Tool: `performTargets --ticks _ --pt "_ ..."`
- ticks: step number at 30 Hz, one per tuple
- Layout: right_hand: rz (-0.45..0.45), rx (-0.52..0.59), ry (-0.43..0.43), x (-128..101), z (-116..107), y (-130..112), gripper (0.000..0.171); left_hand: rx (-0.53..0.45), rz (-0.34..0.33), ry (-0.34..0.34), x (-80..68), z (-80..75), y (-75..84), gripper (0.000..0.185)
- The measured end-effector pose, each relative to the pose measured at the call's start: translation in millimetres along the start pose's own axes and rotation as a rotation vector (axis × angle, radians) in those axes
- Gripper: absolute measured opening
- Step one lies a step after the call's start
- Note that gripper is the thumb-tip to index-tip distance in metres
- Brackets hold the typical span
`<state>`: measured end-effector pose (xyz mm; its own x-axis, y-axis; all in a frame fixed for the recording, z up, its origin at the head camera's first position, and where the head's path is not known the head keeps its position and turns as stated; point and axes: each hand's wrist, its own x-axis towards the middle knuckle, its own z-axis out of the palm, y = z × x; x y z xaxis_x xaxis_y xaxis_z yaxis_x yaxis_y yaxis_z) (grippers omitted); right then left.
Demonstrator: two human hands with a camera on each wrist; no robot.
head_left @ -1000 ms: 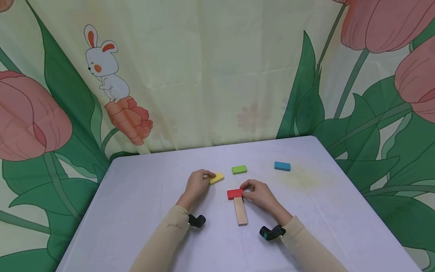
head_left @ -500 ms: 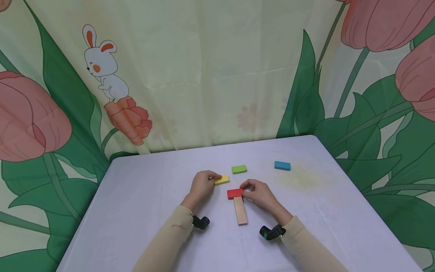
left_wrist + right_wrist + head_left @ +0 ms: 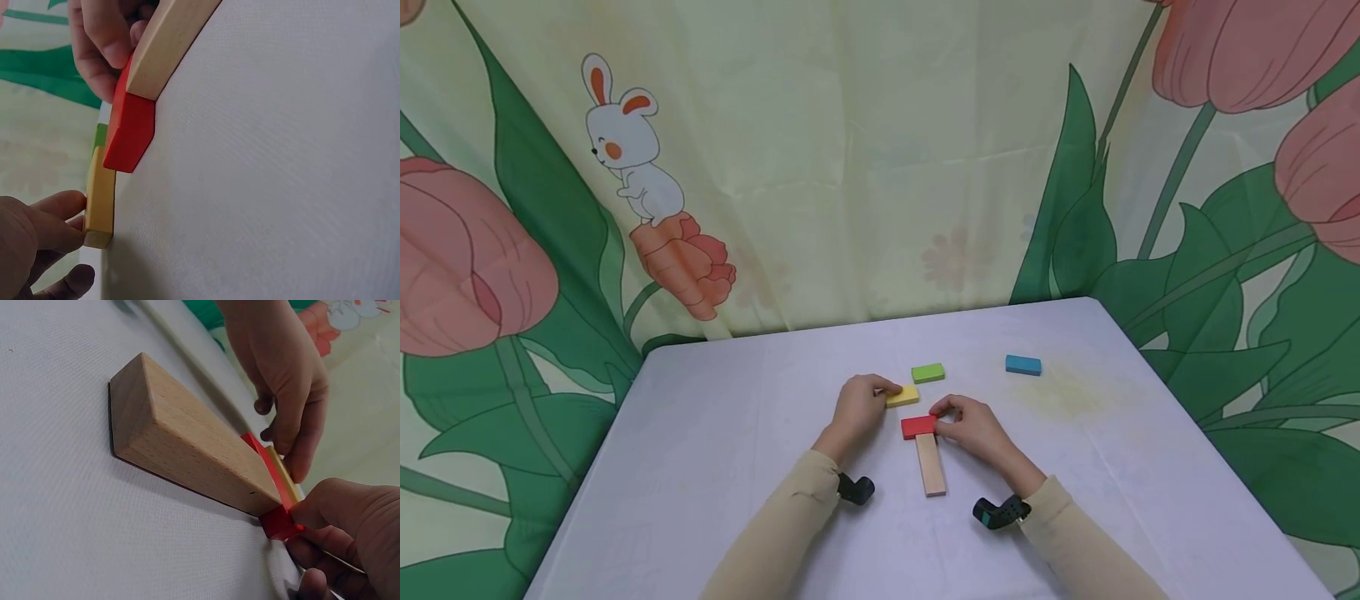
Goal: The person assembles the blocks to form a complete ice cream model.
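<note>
On the pale worktop the left hand pinches the near end of a yellow block between thumb and fingertips; the block lies flat, just behind and to the left of a red block. From the left wrist view the yellow block's far end sits very close to the red one – whether they touch I cannot tell. The right hand pinches the right end of the red block, fingers curled round it. That red block lies crosswise at the far end of a plain wooden block, the two touching and forming a T. A green block rests just behind the yellow one, and a blue block lies well apart to the right – both untouched
</note>
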<state>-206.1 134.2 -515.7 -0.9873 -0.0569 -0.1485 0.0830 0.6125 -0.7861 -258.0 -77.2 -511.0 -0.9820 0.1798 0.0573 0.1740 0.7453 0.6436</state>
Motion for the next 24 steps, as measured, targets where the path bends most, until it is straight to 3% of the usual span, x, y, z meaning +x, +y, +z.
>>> performTargets --ticks 5,13,17,24 --pt "0.010 0.000 0.019 -0.1 0.4 -0.2 0.022 -0.094 -0.030 -0.008 -1.1 2.2 0.8 0.031" --pt "0.028 0.004 0.028 1.8 -5.2 -4.3 0.026 -0.221 -0.211 0.032 -12.2 -10.8 5.7 0.026" --pt "0.023 0.004 0.015 6.4 -8.6 -7.1 0.028 -0.199 -0.254 0.014 -15.8 -16.4 10.2 0.027" --pt "0.020 -0.044 0.083 13.0 0.3 -12.3 0.025 -0.088 -0.243 -0.005 -18.4 -10.8 5.8 0.024"
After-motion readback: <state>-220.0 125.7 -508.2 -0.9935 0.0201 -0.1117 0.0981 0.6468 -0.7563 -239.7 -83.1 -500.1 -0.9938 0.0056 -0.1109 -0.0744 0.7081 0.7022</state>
